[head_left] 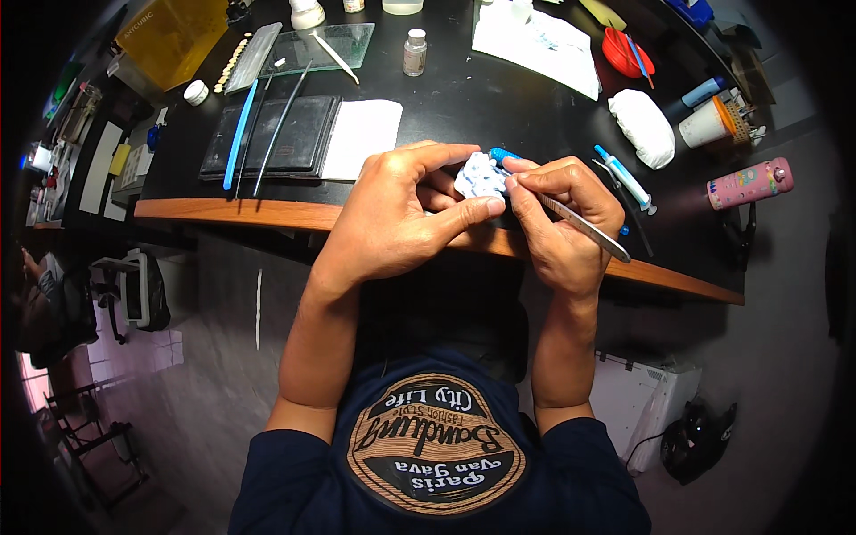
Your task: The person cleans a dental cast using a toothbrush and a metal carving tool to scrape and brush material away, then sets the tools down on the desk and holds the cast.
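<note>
My left hand (401,201) holds a small, bumpy white-and-pale-blue lump (481,176) between thumb and fingers, just above the table's front edge. Pinched like a pen in my right hand (571,214) is a flat metal scalpel handle (588,234) with fine markings along it. Its working end meets the right side of the lump, where my fingertips hide the tip. Right behind the lump shows the end of a blue cylinder (504,155); whether a hand touches it I cannot tell.
The black table (428,107) has a wooden front edge. Left lie a black slab (267,134), long thin tools and white paper (366,134). Right are a syringe (626,180), a white wrapped bundle (644,129), a red bowl (627,53) and a pink bottle (751,184). A small jar (415,53) stands behind.
</note>
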### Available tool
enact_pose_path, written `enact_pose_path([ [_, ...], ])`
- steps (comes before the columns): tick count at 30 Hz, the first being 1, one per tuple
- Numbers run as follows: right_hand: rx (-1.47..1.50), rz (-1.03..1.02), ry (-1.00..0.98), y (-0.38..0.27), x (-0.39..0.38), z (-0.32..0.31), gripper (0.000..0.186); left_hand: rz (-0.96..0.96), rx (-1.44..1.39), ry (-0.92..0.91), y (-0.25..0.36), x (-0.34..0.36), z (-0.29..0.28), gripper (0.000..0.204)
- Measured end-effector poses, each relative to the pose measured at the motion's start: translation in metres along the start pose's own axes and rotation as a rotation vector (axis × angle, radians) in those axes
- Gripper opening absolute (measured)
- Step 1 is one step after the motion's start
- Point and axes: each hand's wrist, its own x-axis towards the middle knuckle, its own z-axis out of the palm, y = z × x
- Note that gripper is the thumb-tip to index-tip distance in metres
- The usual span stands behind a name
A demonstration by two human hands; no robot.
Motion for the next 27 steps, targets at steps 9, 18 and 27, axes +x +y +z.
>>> enact_pose_path([
  [9, 0.015, 0.011, 0.015, 0.0007, -0.0003, -0.0014, 0.008, 0.173, 0.113, 0.012, -0.0039, 0.0004, 0.0011, 0.050],
  [18, -0.007, -0.008, 0.008, 0.0002, 0.0019, -0.0031, 0.009, 0.194, 0.100, -0.011, -0.0054, 0.0005, 0.0003, 0.050],
  [27, 0.064, 0.049, 0.007, 0.0012, 0.0001, -0.0019, 0.010, 0.243, 0.206, 0.008, -0.0076, -0.0007, -0.0010, 0.051],
])
